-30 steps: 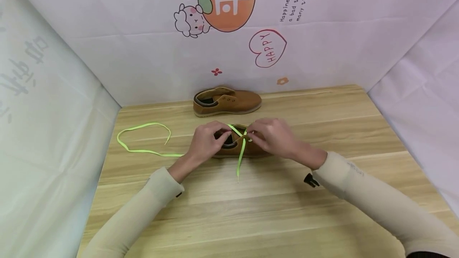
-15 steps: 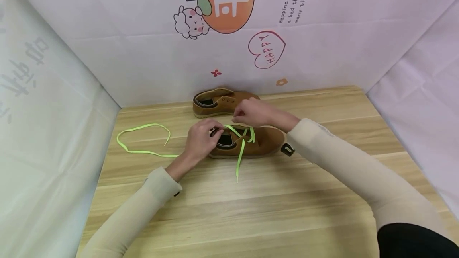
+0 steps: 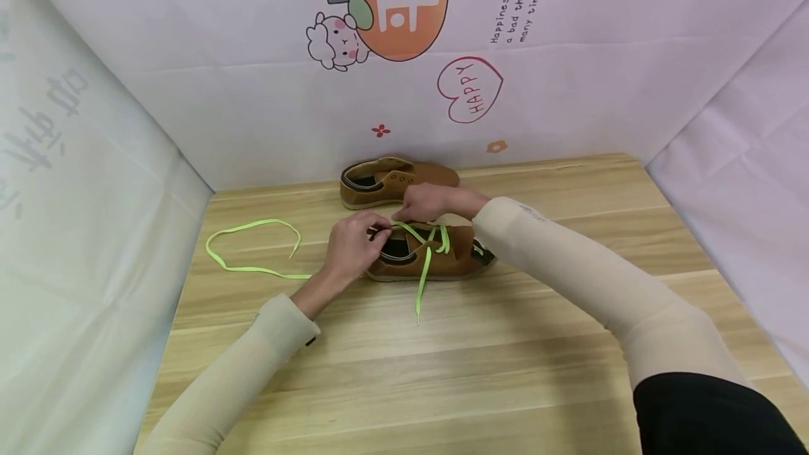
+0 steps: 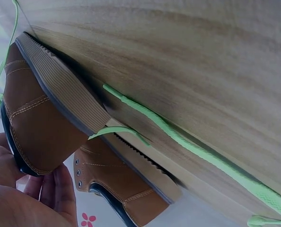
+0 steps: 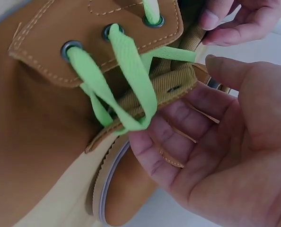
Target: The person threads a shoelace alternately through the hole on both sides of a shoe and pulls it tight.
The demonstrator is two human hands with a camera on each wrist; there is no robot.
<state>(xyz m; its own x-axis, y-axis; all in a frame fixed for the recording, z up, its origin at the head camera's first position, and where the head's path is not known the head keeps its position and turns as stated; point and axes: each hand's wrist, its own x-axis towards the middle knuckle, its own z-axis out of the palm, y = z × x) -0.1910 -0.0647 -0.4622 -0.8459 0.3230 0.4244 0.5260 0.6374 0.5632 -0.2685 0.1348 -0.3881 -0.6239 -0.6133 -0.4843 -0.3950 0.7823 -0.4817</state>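
A brown leather shoe (image 3: 445,265) stands on the wooden table, partly threaded with a bright green lace (image 5: 126,61). Its loose end hangs down the near side in the head view. My left hand (image 3: 354,244) curls at the heel collar, thumb and fingers close together; exactly what lies between the tips is hard to see. On the far side, my right hand (image 3: 426,202) grips the far eyelet flap (image 5: 178,78). The right wrist view shows its fingers behind the flap and the thumb at the flap's upper corner, close to the lace.
Behind stands a second brown shoe (image 3: 373,192) with unlaced eyelets. Another length of green lace (image 3: 253,269) lies curved on the table (image 3: 379,371) at the left. A black buckle (image 3: 482,253) hangs at my right wrist. White printed cloth (image 3: 265,111) walls the back and sides.
My right hand has left the top of the lacing and gone round to the shoe's far side. My left hand has shifted slightly left towards the heel.
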